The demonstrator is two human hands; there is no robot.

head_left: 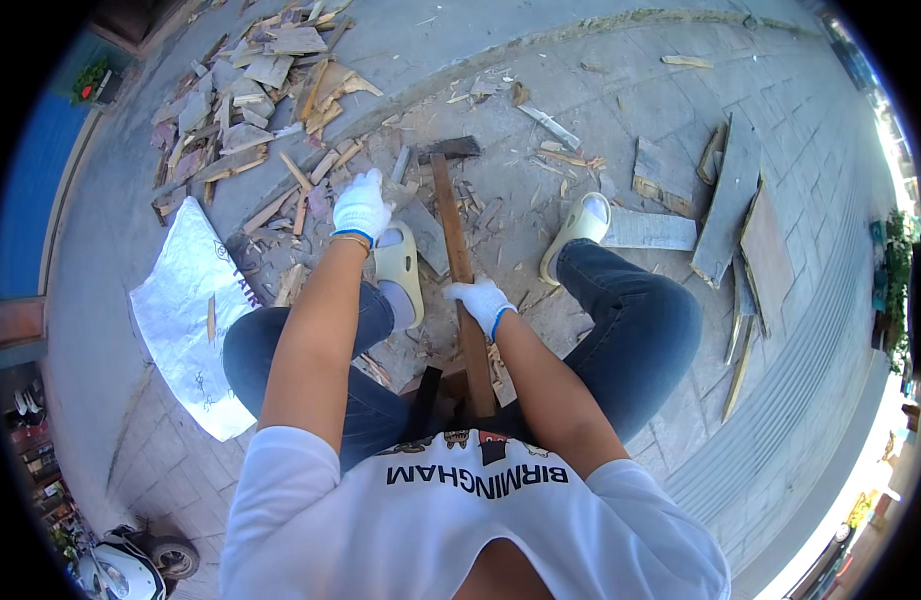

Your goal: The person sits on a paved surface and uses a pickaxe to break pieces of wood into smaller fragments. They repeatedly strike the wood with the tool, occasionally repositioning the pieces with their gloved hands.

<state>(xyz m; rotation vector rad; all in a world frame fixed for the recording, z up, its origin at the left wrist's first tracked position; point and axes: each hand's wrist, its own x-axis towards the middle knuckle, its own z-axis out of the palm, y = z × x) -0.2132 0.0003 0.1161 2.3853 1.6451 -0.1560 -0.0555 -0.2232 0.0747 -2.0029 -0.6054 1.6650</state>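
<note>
My right hand, in a white knit glove with a blue cuff, is closed around the wooden handle of an axe. The dark axe head points away from me, low over the ground between my feet. At left, my gloved left hand is at the upper end of a grey board, beside my left shoe. Its fingers are bent, and their undersides are hidden, so whether they grip the board cannot be told. Splintered wood strips lie just left of that hand.
A heap of broken boards rises at upper left. Below it lies a white sack bearing writing. Several longer planks are stacked at right. Cream clogs frame the chip-strewn paving. A parked scooter stands at lower left.
</note>
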